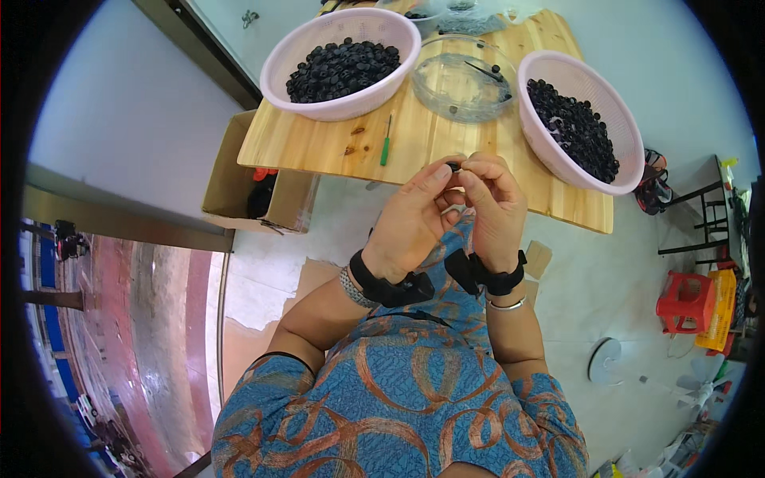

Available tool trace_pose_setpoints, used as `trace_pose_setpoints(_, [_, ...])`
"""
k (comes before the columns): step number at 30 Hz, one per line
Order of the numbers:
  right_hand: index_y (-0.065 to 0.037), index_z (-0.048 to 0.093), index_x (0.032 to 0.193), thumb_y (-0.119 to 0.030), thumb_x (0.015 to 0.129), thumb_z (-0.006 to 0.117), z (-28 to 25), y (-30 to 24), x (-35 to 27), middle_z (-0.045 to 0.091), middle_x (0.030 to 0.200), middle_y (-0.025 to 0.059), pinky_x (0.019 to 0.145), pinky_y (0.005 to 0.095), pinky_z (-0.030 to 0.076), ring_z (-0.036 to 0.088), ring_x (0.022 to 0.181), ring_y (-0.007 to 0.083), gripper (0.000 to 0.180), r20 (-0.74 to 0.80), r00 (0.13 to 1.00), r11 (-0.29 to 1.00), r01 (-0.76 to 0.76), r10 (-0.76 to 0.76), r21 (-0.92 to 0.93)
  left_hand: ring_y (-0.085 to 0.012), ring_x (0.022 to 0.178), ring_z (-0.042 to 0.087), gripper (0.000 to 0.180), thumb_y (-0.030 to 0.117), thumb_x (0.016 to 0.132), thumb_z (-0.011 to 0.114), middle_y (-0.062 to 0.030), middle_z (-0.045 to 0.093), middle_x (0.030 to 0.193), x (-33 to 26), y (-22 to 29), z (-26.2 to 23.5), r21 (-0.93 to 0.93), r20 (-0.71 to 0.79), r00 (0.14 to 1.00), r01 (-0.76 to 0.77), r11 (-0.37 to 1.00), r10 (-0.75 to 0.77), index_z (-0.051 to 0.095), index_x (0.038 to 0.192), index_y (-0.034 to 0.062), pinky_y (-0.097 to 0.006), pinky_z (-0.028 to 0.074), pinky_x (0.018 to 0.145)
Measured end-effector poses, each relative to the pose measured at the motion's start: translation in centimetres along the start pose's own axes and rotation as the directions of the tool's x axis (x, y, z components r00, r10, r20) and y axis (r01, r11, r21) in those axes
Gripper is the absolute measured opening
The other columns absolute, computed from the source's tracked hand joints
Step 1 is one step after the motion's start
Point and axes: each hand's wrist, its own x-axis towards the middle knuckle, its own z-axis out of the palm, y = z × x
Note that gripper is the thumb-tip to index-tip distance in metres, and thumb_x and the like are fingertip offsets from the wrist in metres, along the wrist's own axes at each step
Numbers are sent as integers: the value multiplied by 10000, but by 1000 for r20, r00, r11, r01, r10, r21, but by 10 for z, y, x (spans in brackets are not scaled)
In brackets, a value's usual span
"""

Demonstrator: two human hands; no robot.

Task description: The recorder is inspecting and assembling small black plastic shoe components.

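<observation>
My left hand [413, 219] and my right hand [496, 209] meet in front of my chest, just at the near edge of a wooden table [422, 143]. Between their fingertips they pinch a small black part [453, 166]. Both wrists wear black bands. On the table stand a pink basket [339, 60] at the left full of small black parts, a second pink basket [580, 119] at the right with more of them, and a clear shallow bowl [464, 80] between the two.
A green-handled tool [386, 145] lies on the table near its front edge. An open cardboard box [253, 183] sits on the floor to the left of the table. A red stool [684, 301] and a dark frame table [701, 215] stand at the right.
</observation>
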Motion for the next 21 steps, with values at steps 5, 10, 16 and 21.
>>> trace_pose_setpoints(5, [27, 602, 900, 37, 800, 618, -20, -14, -6, 537, 956, 69, 628, 191, 482, 576, 752, 94, 101, -36, 947, 909, 295, -319, -295, -80, 828, 490, 296, 256, 940, 457, 17, 547, 969, 5, -23, 28, 201, -25, 999, -32, 979, 37, 506, 1166, 71, -227, 391, 668])
trace_pose_setpoints(10, [19, 608, 899, 35, 787, 634, -45, -29, -11, 544, 958, 75, 594, 183, 473, 577, 714, 88, 116, -73, 904, 864, 374, -420, -337, -87, 824, 485, 332, 316, 954, 411, 16, 541, 936, 17, -41, 47, 219, 14, 1000, 21, 975, -25, 500, 1158, 70, -224, 393, 658])
trace_pose_setpoints(16, [16, 613, 902, 26, 785, 644, -71, -48, -16, 553, 957, 76, 605, 184, 457, 565, 731, 83, 122, -138, 885, 851, 369, -445, -375, -92, 827, 482, 351, 349, 952, 410, -2, 540, 937, 35, -63, 59, 258, 48, 994, 84, 962, -100, 510, 1128, 62, -236, 405, 660])
trace_pose_setpoints(21, [21, 610, 905, 23, 792, 640, -83, -59, -20, 555, 950, 74, 624, 191, 452, 560, 758, 84, 117, -160, 864, 836, 392, -478, -385, -84, 817, 478, 294, 296, 949, 441, -12, 546, 944, 43, -72, 65, 147, 72, 980, 174, 974, -186, 521, 1086, 49, -206, 409, 618])
